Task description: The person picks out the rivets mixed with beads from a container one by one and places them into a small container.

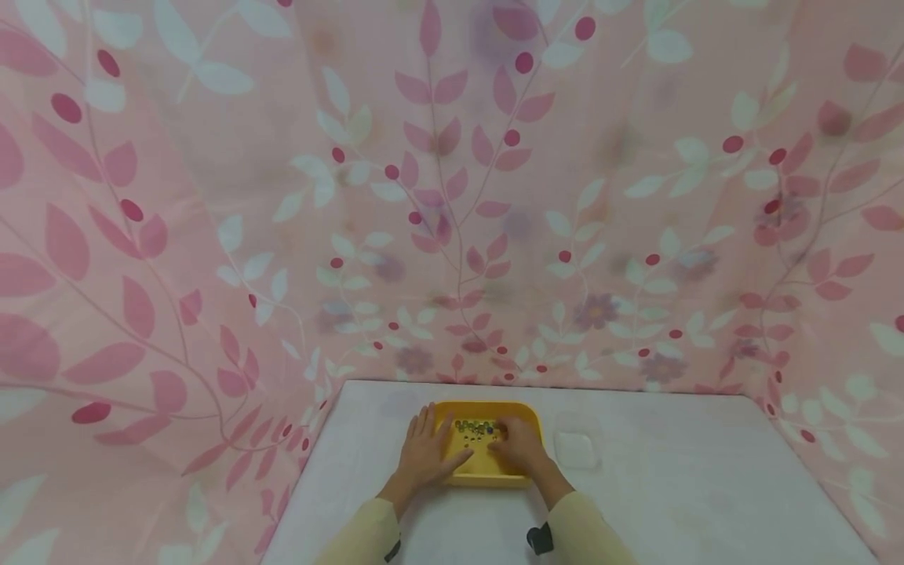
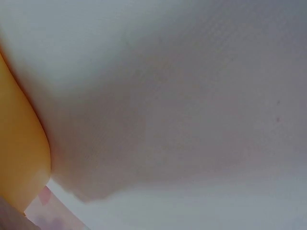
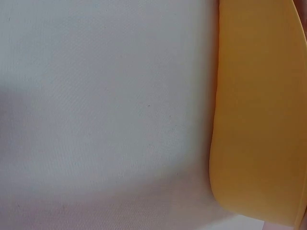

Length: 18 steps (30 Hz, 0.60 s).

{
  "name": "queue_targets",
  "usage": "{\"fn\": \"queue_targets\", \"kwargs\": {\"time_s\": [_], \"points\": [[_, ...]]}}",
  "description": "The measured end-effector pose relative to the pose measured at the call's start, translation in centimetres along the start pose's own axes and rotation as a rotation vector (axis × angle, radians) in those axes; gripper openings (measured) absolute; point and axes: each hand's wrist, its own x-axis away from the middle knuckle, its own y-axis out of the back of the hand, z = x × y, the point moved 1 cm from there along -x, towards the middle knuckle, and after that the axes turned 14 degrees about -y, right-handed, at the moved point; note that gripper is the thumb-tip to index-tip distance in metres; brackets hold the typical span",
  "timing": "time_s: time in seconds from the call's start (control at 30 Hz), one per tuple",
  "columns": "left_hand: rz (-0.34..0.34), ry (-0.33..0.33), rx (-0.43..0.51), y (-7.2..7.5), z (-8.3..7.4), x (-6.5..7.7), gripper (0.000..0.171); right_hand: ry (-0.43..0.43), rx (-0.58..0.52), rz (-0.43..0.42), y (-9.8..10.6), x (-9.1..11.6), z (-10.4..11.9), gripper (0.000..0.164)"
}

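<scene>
A yellow tray (image 1: 487,480) stands on the white table, with several small glassy marbles (image 1: 475,428) grouped toward its far side. Most look greenish, and a dark blue one lies near the right fingertips. My left hand (image 1: 422,457) rests over the tray's left rim, fingers straight and thumb stretched inside. Reaching in over the right rim, my right hand (image 1: 523,446) has bent fingers right at the marbles; I cannot tell whether it pinches one. The wrist views show only the tray's outer wall (image 2: 21,139) on the left hand's side and its outer wall (image 3: 259,115) on the right hand's side.
A clear, shallow, squarish container (image 1: 575,450) sits on the table just right of the tray. The white tabletop (image 1: 692,471) extends to both sides. A pink leaf-patterned cloth (image 1: 452,196) hangs behind the table and along its sides.
</scene>
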Motion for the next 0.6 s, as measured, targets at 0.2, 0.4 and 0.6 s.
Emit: {"fn": "queue_targets", "kwargs": {"time_s": [0.2,0.4,0.6], "points": [[0.014,0.007,-0.016,0.41,0.02,-0.52,0.09,-0.016,-0.01,-0.009,0.43,-0.37,0.42,0.042],[0.007,0.015,-0.03,0.61,0.1,-0.64,0.089,-0.027,-0.012,-0.001,0.49,-0.31,0.77,0.042],[-0.029,0.002,0.014,-0.25,0.19,0.0,0.09,-0.067,0.0,0.021,-0.13,0.21,0.48,0.043]]}}
